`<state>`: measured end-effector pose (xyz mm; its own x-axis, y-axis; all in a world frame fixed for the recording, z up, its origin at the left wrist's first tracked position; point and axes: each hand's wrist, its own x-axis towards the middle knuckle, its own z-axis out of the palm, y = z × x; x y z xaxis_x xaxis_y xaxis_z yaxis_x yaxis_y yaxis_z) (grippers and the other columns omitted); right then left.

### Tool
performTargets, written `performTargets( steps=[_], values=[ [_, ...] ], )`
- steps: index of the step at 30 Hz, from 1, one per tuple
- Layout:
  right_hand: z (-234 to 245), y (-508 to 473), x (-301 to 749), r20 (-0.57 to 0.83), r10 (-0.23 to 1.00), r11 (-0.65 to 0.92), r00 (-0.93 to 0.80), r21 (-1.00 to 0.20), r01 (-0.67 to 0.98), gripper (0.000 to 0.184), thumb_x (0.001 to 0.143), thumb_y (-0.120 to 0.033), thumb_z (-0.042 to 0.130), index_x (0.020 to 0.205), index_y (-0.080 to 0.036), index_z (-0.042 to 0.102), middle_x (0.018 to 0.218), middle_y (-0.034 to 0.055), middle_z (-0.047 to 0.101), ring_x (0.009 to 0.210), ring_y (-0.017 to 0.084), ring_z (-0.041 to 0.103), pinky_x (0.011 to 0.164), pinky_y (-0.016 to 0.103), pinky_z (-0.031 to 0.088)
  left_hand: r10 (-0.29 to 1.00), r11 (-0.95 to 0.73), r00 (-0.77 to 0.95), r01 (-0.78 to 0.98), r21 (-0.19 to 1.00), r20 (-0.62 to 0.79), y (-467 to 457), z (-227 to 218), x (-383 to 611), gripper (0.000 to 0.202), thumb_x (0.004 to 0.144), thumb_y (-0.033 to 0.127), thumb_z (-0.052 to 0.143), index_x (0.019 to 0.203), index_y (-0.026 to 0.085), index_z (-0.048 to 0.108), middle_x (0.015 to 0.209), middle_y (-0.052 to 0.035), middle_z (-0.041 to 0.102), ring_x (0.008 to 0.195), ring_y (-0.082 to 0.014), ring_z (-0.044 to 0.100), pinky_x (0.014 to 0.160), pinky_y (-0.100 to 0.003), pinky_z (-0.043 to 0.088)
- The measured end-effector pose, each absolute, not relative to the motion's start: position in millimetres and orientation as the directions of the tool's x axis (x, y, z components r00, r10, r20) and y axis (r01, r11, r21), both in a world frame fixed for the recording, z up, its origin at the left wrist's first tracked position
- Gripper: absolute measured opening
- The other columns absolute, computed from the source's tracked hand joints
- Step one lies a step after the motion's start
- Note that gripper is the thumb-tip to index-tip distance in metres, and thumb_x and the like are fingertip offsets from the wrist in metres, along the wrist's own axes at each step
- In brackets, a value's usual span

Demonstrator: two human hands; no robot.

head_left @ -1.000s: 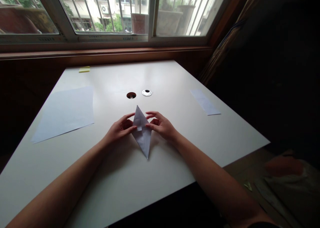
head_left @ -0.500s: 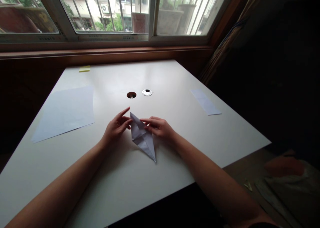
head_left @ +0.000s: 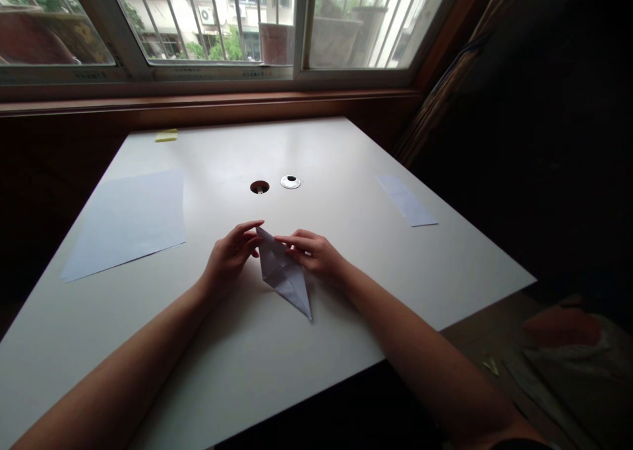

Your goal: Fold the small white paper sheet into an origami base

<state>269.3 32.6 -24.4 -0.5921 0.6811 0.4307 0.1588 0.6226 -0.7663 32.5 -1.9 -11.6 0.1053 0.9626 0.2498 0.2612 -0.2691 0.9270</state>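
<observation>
Between my hands is a folded sheet of paper (head_left: 287, 277), pale and diamond-shaped, with creases across its middle. Its lower tip points toward me, slightly to the right. My left hand (head_left: 231, 252) pinches the upper left edge, the index finger curled over the top tip. On the upper right edge, my right hand (head_left: 316, 251) grips the paper between thumb and fingers. Some fingertips are hidden behind the paper.
On the white table (head_left: 341, 344) lie a large paper sheet (head_left: 131, 223) at left and a paper strip (head_left: 408, 201) at right. A round hole (head_left: 260, 187) and a ring-shaped cover (head_left: 291, 182) are beyond my hands. Yellow sticky notes (head_left: 166, 135) lie at the far edge.
My left index finger has come down from pointing up to the paper's top tip. The top of the paper has shifted slightly toward me; my right hand has barely moved.
</observation>
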Motion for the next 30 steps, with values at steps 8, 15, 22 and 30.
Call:
performTargets(
  steps=[8,15,22,30],
  values=[
    [-23,31,270,0.422,0.691,0.619,-0.586,-0.764,0.18,0.04,0.094,-0.017,0.054,0.132,-0.03,0.062,0.098,0.0048,0.062,0.082,0.014,0.059,0.075,0.029,0.052,0.988,-0.138,0.061,-0.033,0.99,0.14,2,-12,37,0.042,0.087,0.039,0.069,0.117,0.019,0.049,0.098,-0.008,0.075,0.081,-0.02,0.071,0.06,-0.03,0.061],
    [-24,31,269,0.469,0.661,0.669,-0.586,-0.722,0.176,0.043,0.094,-0.015,0.052,0.133,-0.032,0.061,0.098,0.0048,0.06,0.086,0.016,0.059,0.077,0.03,0.052,0.987,-0.158,-0.007,-0.023,0.987,0.158,-2,-11,41,0.031,0.088,0.04,0.068,0.102,0.014,0.059,0.105,-0.0128,0.074,0.097,-0.0256,0.072,0.074,-0.04,0.064],
    [-23,30,268,0.495,0.631,0.706,-0.597,-0.685,0.179,0.046,0.095,-0.014,0.05,0.136,-0.032,0.057,0.102,0.0061,0.06,0.087,0.016,0.059,0.078,0.031,0.054,0.97,-0.224,-0.059,0.16,0.961,0.236,-7,-7,44,0.035,0.087,0.045,0.068,0.107,0.016,0.066,0.112,-0.0112,0.074,0.091,-0.024,0.073,0.081,-0.043,0.064],
    [-22,29,266,0.511,0.612,0.721,-0.603,-0.674,0.161,0.049,0.095,-0.012,0.05,0.138,-0.034,0.056,0.102,0.0062,0.059,0.088,0.016,0.06,0.078,0.03,0.054,0.964,-0.247,-0.073,0.125,0.961,0.257,-8,-6,45,0.031,0.088,0.04,0.068,0.105,0.014,0.068,0.109,-0.0115,0.074,0.093,-0.0243,0.073,0.079,-0.041,0.064]
  ],
)
